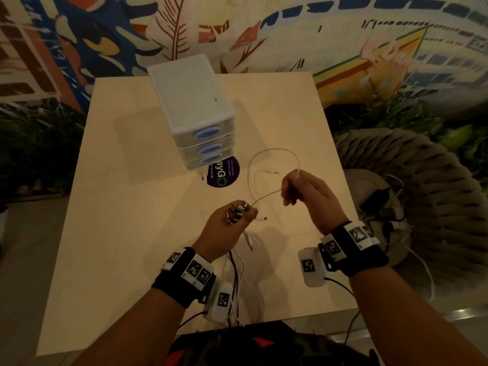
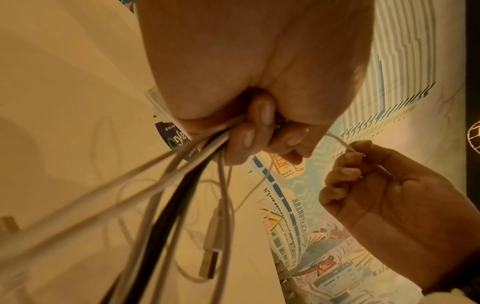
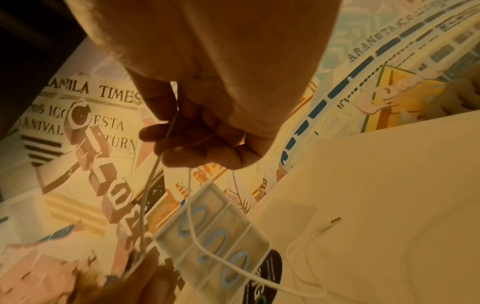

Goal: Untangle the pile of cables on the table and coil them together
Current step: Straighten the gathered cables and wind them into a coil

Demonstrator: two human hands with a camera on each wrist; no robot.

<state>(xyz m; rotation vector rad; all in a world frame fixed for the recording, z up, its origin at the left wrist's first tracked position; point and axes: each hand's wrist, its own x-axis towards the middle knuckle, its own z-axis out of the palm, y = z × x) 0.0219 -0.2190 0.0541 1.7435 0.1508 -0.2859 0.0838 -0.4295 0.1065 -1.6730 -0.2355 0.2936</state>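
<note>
Your left hand (image 1: 229, 225) clamps gathered plug ends (image 1: 237, 212), keeping cables (image 2: 182, 185) aligned, tails hanging over table (image 1: 132, 207). Your right hand (image 1: 307, 196) pinches thin white cable (image 1: 274, 151), drawing loop clear for coiling.

A pale beige wooden table (image 1: 132, 233) is carrying a white plastic drawer unit (image 1: 192, 101) with light-blue oval handles, beside a dark purple round sticker (image 1: 224, 173) with white and green lettering. Thin white cables (image 1: 274, 154) are looping near its right edge; one black cable (image 2: 168, 216) is hanging among them.
</note>
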